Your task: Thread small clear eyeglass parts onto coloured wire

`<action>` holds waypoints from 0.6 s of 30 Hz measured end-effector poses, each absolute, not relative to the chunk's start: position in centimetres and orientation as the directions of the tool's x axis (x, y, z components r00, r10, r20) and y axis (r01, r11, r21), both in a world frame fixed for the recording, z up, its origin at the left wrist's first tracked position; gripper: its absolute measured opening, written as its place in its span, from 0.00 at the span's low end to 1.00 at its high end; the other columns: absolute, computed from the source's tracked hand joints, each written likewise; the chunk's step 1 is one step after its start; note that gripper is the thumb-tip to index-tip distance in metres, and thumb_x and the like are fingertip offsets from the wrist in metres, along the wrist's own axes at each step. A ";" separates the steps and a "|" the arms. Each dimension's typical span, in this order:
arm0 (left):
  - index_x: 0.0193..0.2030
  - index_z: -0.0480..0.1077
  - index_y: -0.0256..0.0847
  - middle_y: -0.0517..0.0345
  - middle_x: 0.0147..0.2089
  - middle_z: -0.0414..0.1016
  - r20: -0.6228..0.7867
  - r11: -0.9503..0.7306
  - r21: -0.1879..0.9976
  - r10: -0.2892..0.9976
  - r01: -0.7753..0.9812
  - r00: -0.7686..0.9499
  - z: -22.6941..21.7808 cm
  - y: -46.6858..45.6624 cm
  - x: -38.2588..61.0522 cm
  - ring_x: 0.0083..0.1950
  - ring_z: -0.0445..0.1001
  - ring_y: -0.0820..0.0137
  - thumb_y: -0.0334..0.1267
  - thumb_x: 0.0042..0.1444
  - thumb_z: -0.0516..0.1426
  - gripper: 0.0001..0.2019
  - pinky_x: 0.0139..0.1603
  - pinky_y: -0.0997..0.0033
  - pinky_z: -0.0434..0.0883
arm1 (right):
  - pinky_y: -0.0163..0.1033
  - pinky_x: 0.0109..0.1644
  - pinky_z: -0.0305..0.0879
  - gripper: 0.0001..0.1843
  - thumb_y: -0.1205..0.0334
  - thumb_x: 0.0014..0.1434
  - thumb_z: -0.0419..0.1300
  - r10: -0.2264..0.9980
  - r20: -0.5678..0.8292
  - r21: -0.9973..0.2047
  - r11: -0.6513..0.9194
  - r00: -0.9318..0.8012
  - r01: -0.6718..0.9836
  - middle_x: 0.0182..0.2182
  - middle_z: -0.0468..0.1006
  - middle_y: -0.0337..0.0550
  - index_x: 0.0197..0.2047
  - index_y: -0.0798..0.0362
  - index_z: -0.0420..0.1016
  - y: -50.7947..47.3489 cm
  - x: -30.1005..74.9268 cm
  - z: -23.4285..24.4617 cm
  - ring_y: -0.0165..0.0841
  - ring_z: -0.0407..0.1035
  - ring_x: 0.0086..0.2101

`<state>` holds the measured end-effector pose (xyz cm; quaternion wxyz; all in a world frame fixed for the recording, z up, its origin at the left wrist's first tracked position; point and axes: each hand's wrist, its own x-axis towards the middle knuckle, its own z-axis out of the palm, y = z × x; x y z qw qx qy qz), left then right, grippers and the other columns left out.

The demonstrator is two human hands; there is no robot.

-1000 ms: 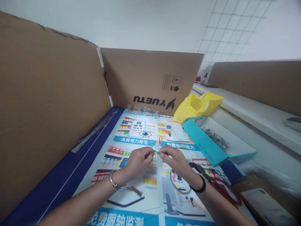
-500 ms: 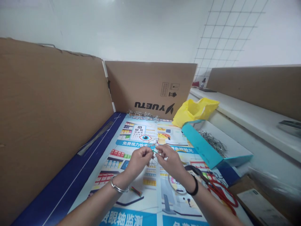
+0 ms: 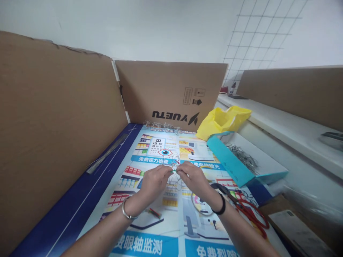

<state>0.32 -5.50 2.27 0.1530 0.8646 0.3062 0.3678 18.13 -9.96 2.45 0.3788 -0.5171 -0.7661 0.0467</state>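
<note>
Near a blue box (metallic wires inside), left hand and right hand pinch a green strand.

Half a second ago, the thumb and fingers of the right hand were parted; now they pinch the thin green piece, which spans the small gap to the left hand. The left hand has turned, showing more of its back. The view has tipped, putting the cardboard panel higher.
</note>
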 end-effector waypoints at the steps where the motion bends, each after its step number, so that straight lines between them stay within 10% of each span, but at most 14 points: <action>1: 0.39 0.71 0.41 0.56 0.35 0.76 0.563 -0.793 0.430 0.610 0.433 0.558 2.1 -5.4 0.2 0.36 0.73 0.70 0.34 0.59 0.51 0.08 0.37 0.73 0.68 | 0.37 0.39 0.64 0.08 0.69 0.59 0.53 0.827 0.530 -0.460 0.467 -0.188 0.755 0.30 0.74 0.43 0.34 0.52 0.73 -9.9 18.3 2.4 0.33 0.67 0.34; 18: 0.36 0.71 0.41 0.56 0.34 0.73 0.554 -0.844 0.141 0.501 0.518 0.665 2.1 -4.5 -0.2 0.37 0.71 0.68 0.27 0.57 0.50 0.10 0.36 0.68 0.65 | 0.38 0.39 0.65 0.10 0.66 0.62 0.51 0.834 0.504 -0.478 0.485 -0.224 0.732 0.30 0.76 0.43 0.35 0.51 0.75 -9.4 19.2 1.6 0.33 0.69 0.34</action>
